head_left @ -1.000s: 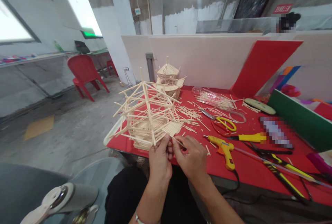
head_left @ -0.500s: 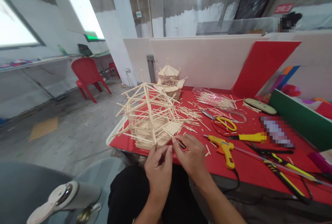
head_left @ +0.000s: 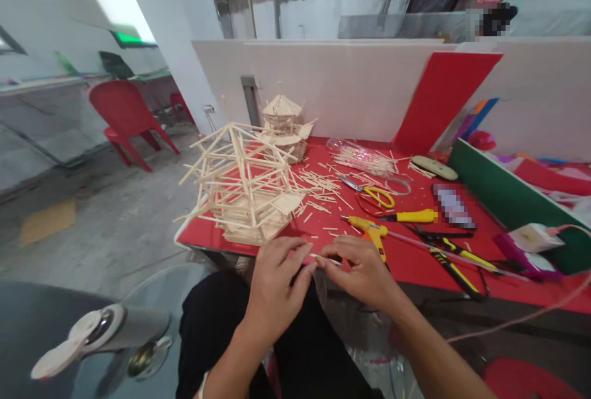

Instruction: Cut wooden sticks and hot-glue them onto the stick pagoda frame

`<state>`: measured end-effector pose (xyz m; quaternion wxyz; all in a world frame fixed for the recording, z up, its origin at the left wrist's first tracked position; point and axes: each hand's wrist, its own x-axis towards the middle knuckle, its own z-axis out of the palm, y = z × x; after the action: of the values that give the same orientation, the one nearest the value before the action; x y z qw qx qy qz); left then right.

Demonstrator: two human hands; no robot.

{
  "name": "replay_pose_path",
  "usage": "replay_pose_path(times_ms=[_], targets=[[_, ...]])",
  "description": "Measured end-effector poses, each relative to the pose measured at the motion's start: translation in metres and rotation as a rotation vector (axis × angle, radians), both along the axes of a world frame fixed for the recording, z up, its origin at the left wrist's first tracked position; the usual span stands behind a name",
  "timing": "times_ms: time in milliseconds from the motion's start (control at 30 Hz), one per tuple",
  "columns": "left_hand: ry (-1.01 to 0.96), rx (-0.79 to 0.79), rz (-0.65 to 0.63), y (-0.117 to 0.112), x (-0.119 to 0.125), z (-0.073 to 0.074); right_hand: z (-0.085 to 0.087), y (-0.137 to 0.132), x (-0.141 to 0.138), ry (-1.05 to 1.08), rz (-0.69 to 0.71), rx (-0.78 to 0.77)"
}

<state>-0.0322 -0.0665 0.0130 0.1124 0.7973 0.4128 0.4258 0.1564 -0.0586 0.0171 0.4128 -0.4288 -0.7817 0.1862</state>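
My left hand [head_left: 276, 285] and my right hand [head_left: 360, 271] meet above my lap at the near edge of the red table [head_left: 410, 263]. Both pinch a thin wooden stick [head_left: 323, 257] between their fingertips. Just beyond them stands a large pavilion model of wooden sticks [head_left: 240, 186] on the table's left corner. A smaller finished stick pavilion [head_left: 282, 122] stands behind it. Loose sticks [head_left: 318, 193] lie scattered to the right of the models.
A yellow glue gun [head_left: 372, 231], yellow-handled scissors [head_left: 373, 193], a yellow knife [head_left: 410, 217], pliers [head_left: 455, 260] and a plastic bag of sticks [head_left: 362, 159] lie on the table. White and red boards [head_left: 369, 85] stand behind. A red chair [head_left: 122, 119] and a fan [head_left: 99, 331] are at the left.
My hands have drawn back from the large model toward my lap, still holding the stick. The view has tilted down and shifted right.
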Motion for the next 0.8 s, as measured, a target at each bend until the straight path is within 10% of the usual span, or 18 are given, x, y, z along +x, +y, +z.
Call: replay_pose_path(times_ms=[233, 800], targets=[[-0.143, -0.394, -0.125, 0.002, 0.014, -0.008, -0.014, -0.004, 0.019, -0.005, 0.06, -0.11], [-0.234, -0.49, -0.12, 0.017, 0.042, -0.034, -0.023, -0.007, 0.049, 0.012, 0.001, -0.201]])
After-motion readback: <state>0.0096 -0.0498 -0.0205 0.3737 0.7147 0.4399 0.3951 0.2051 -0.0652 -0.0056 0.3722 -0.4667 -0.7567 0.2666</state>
